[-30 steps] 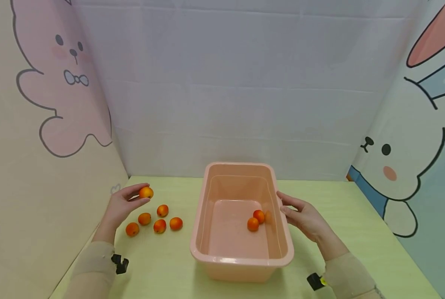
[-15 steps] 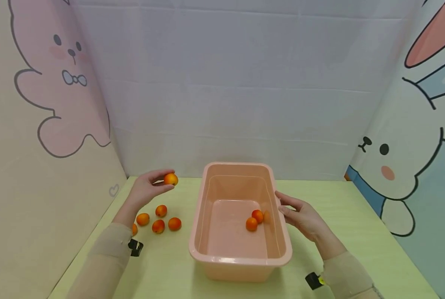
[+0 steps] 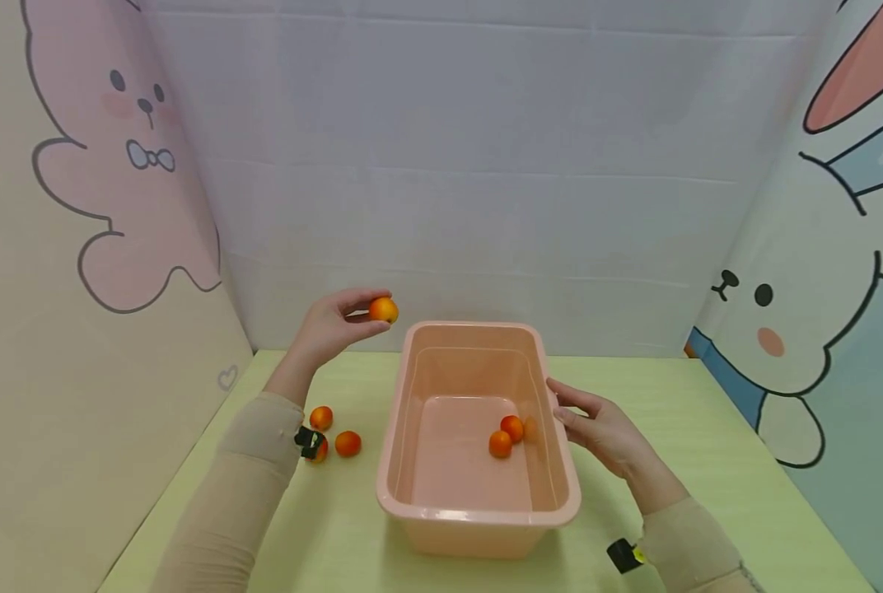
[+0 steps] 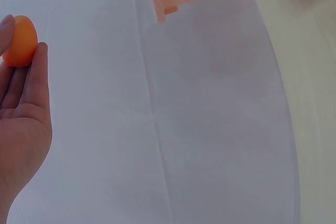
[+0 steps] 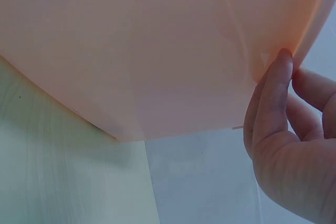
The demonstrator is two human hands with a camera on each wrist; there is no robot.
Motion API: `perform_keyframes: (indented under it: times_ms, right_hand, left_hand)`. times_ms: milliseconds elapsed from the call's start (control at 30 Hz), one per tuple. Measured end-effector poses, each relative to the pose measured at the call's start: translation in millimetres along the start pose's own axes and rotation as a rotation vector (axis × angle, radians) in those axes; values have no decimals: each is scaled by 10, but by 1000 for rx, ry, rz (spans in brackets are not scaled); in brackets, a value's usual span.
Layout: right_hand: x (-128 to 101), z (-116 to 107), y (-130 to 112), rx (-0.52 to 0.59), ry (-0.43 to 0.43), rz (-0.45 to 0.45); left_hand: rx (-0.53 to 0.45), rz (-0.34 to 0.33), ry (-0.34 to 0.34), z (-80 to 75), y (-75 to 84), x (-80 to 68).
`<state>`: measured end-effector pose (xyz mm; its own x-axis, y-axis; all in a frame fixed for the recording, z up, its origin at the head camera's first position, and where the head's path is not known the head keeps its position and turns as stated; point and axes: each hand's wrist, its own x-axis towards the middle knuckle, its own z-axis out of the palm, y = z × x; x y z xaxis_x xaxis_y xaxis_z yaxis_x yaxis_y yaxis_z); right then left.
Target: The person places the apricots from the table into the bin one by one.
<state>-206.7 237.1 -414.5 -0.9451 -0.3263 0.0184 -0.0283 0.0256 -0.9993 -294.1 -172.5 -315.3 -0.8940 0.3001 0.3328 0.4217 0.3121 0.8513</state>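
Orange shading into yellow, the small, smooth, rounded fruit (image 3: 384, 310) is pinched in the fingers of the left hand (image 3: 334, 327), raised near the far left corner of the glossy pink tub (image 3: 478, 520). The right hand (image 3: 606, 430) pinches the tub's right side.

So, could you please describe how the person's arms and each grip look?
The left sleeve and right sleeve are long, plain beige and somewhat creased. A small black left wrist device sits by one cuff; the black right wrist device has a yellow spot beside it. The left grip and right grip are ungloved.
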Motion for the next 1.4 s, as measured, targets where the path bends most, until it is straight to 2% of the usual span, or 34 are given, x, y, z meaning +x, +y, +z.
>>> perform_keyframes:
  times_ms: [200,433,600,767,1067,1267,1400]
  right_hand:
    - [1,3,5,1,2,5]
    - [1,-6,2,-9,7,8]
    - [-8,-18,5,-14,12,12]
    - [-13,-19,19,0,8,10]
    - [-10,-21,19,-3,12,11]
    - [-7,-20,6,-3,7,8]
    - [-2,-15,7,6,3,7]
  left_hand:
    - [-24,64,-52,160,210,216]
    - [-36,74,-85,295,407,426]
    - [-50,69,-104,453,445,576]
    - [-53,38,-143,697,411,654]
    - [-126,-17,-200,1208,295,700]
    - [-77,-64,-237,1429,127,697]
    - [-98,-107,-262,1521,-7,684]
